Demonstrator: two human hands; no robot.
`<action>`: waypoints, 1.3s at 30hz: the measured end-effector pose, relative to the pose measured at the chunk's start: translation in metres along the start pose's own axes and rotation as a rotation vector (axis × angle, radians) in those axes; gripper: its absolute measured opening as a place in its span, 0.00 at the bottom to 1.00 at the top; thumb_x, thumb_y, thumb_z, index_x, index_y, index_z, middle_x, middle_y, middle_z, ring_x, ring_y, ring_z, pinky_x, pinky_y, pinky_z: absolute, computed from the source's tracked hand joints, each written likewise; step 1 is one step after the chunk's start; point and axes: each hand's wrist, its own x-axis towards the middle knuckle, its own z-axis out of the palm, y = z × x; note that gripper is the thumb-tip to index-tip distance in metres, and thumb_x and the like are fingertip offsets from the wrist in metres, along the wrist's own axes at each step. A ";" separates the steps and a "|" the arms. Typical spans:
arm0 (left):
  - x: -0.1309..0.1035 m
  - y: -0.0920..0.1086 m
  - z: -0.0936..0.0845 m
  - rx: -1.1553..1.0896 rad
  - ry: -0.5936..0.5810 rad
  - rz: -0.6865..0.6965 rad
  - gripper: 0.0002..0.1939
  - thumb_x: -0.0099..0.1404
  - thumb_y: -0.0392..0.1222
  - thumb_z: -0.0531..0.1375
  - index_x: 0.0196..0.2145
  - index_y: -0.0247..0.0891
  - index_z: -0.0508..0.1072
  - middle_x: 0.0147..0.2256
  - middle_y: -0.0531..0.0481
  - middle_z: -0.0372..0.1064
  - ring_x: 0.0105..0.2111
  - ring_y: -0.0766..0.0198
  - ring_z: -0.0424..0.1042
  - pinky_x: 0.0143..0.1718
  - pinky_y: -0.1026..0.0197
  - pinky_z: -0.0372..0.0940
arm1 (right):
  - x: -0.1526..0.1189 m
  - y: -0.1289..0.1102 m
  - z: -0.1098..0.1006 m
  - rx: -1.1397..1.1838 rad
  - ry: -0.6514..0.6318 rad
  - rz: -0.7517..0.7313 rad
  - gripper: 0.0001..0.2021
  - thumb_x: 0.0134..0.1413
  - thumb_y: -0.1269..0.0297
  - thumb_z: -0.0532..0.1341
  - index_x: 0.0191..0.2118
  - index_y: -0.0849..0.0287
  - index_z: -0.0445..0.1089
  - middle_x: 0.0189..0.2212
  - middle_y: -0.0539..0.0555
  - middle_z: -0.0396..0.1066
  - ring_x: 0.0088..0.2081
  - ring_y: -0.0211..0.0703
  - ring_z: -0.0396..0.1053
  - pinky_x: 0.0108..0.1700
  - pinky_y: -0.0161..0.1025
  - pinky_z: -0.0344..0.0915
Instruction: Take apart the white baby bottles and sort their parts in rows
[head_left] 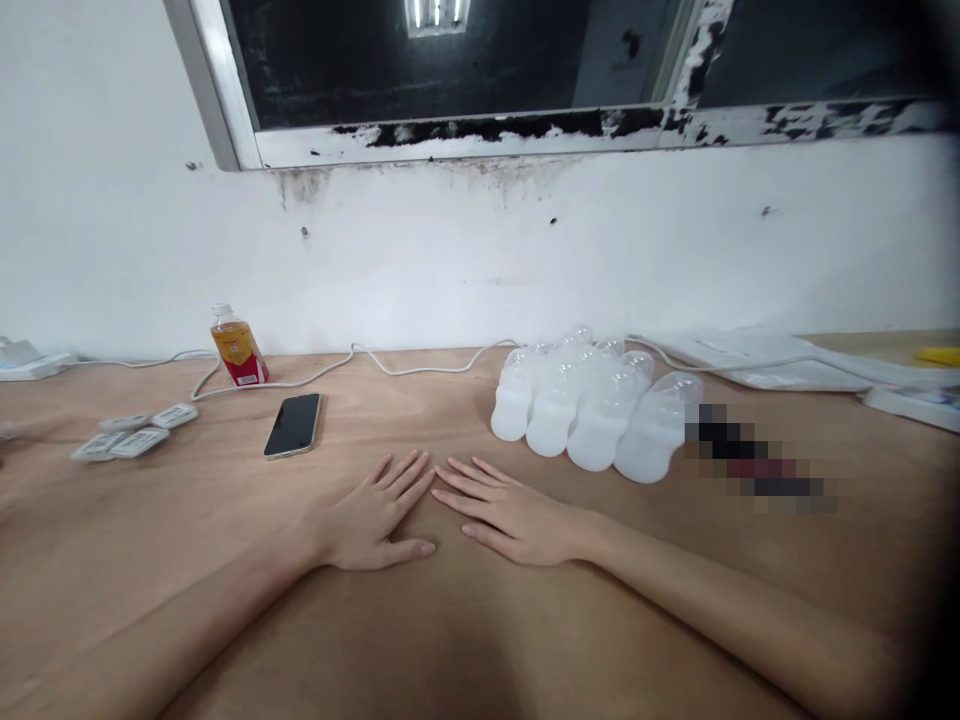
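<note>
Both my hands lie palm down on the wooden table [480, 640], fingers spread and pointing inward. My left hand [375, 520] holds nothing. My right hand [517, 510] is likewise bare, its fingertips close to those of the left. Beyond the left hand a smartphone [293, 425] rests face up with a dark screen. Several translucent white baby bottles [592, 415] with clear domed caps stand in a cluster behind and to the right of my right hand.
A drink bottle [241, 348] with a red and orange label stands near the wall. White square packets [139, 435] lie at the left. A white cable [420, 370] runs along the back. Flat plastic bags [757, 360] and a power strip [915, 405] are at the right, behind a pixelated patch.
</note>
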 end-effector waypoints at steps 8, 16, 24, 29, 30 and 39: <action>-0.001 0.000 0.002 0.102 0.300 -0.054 0.35 0.61 0.53 0.44 0.58 0.34 0.32 0.59 0.39 0.24 0.59 0.55 0.29 0.56 0.46 0.34 | 0.002 -0.002 0.002 0.014 0.390 0.209 0.31 0.56 0.59 0.43 0.60 0.60 0.26 0.60 0.55 0.30 0.60 0.44 0.28 0.58 0.49 0.39; 0.003 -0.008 0.005 0.059 0.433 -0.075 0.20 0.62 0.44 0.46 0.51 0.37 0.55 0.51 0.43 0.55 0.51 0.59 0.54 0.52 0.51 0.49 | 0.004 0.001 0.006 0.034 0.337 0.195 0.22 0.55 0.61 0.46 0.55 0.62 0.50 0.53 0.60 0.52 0.54 0.46 0.50 0.53 0.47 0.53; 0.005 -0.002 0.005 -0.047 0.381 -0.073 0.10 0.61 0.40 0.46 0.33 0.37 0.64 0.34 0.47 0.61 0.35 0.64 0.62 0.37 0.62 0.60 | 0.005 -0.006 0.000 -0.018 0.343 0.084 0.13 0.52 0.73 0.47 0.42 0.61 0.61 0.38 0.57 0.62 0.41 0.42 0.59 0.43 0.42 0.60; 0.005 -0.003 0.004 -0.079 0.396 -0.030 0.09 0.61 0.38 0.45 0.36 0.37 0.64 0.38 0.46 0.61 0.38 0.64 0.61 0.40 0.61 0.59 | 0.005 -0.005 -0.001 -0.054 0.330 0.064 0.15 0.48 0.76 0.49 0.43 0.61 0.61 0.40 0.57 0.61 0.42 0.43 0.58 0.45 0.43 0.58; 0.004 -0.003 0.004 -0.085 0.395 -0.018 0.10 0.61 0.38 0.45 0.36 0.37 0.64 0.38 0.47 0.61 0.38 0.64 0.61 0.40 0.61 0.59 | 0.005 -0.005 -0.001 -0.056 0.326 0.061 0.15 0.48 0.76 0.49 0.43 0.61 0.62 0.40 0.57 0.61 0.42 0.43 0.58 0.45 0.43 0.58; 0.002 -0.002 0.003 -0.070 0.379 -0.017 0.10 0.60 0.38 0.47 0.36 0.37 0.65 0.37 0.46 0.61 0.37 0.63 0.62 0.40 0.60 0.60 | 0.005 -0.008 -0.003 -0.077 0.310 0.058 0.14 0.50 0.76 0.48 0.43 0.62 0.63 0.38 0.58 0.61 0.41 0.41 0.58 0.43 0.40 0.59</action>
